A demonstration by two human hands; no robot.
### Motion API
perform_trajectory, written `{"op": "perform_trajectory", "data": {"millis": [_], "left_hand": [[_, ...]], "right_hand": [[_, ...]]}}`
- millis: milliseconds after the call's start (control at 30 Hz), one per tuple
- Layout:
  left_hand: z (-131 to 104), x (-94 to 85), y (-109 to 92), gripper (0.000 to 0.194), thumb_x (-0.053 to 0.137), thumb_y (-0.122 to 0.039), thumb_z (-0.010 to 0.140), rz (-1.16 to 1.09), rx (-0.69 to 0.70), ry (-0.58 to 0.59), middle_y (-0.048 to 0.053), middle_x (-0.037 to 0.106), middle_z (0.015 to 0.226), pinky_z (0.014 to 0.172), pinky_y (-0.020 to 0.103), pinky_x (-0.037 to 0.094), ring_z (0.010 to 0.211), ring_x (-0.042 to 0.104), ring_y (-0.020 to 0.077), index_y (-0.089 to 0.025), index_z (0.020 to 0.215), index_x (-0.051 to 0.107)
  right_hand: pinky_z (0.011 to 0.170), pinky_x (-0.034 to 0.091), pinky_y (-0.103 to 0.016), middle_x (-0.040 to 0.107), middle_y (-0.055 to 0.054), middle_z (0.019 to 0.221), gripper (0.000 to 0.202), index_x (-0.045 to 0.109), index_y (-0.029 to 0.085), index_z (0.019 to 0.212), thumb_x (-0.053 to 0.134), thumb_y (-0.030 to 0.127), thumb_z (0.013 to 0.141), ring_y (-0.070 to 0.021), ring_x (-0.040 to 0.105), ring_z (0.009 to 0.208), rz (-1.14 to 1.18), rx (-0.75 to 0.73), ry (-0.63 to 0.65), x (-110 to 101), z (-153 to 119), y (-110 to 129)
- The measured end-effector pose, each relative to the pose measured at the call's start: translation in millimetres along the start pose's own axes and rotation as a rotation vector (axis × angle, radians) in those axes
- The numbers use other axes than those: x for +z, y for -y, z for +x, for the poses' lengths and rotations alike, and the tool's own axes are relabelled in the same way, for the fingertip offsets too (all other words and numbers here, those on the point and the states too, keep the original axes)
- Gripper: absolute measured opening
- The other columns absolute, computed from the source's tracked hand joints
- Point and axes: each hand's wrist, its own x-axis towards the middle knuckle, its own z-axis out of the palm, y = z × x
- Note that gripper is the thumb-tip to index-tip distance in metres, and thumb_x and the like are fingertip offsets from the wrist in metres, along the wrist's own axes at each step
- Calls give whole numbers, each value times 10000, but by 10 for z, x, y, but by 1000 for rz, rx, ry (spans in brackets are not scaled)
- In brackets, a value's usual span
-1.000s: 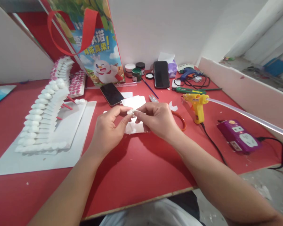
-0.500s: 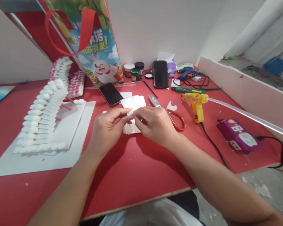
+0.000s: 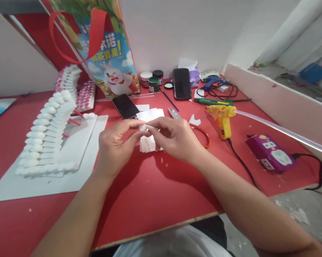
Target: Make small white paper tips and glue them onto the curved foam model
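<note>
A small white piece [image 3: 143, 127], perhaps paper or cotton, is pinched between the fingertips of both hands, which nearly meet above the red table. My left hand [image 3: 118, 142] grips its left end and my right hand [image 3: 174, 137] its right end. Beneath and behind them lie white paper sheets [image 3: 150, 114]. Just behind my right hand are scissors [image 3: 174, 113] with orange handles, partly covered by it. To the left, a curved white model [image 3: 46, 130] with rows of rounded white tips stands on a white board [image 3: 88, 171].
A yellow glue gun [image 3: 223, 119] and a purple power socket [image 3: 273, 153] with cords are on the right. Behind are a phone [image 3: 125, 106], a black device [image 3: 182, 84], paint jars [image 3: 153, 85], a green tool [image 3: 214, 102] and a tall printed bag [image 3: 115, 60].
Both hands have shifted slightly left with the white piece. My right hand's fingers have turned a little, and the piece now looks more slender and tilted.
</note>
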Motion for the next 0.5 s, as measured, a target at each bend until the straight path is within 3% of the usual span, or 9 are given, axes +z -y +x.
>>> {"op": "perform_trajectory", "data": {"millis": [100,200,500], "left_hand": [[-5,-13,31,142,731,-245,914,-2,63,4,8,812,1061,954,335,578,1021,760,225,-269,1046,779],[-7,-14,59,161,712,-240,930,12,102,15,5,808,1086,974,338,573,1073,752,231,-277,1076,770],[14,-14,82,133,686,-257,945,60,139,68,18,809,1069,1059,395,538,1136,733,256,-265,1055,760]], "right_hand": [[410,428,-222,716,-40,812,283,687,155,996,609,426,977,-112,623,504,478,328,35,-63,57,21],[344,392,-207,695,-27,752,368,711,149,1063,663,495,949,-102,604,458,706,486,64,-97,94,-4],[375,372,-193,701,-6,713,325,766,109,1073,808,285,803,-64,518,460,589,354,43,-104,85,-46]]}}
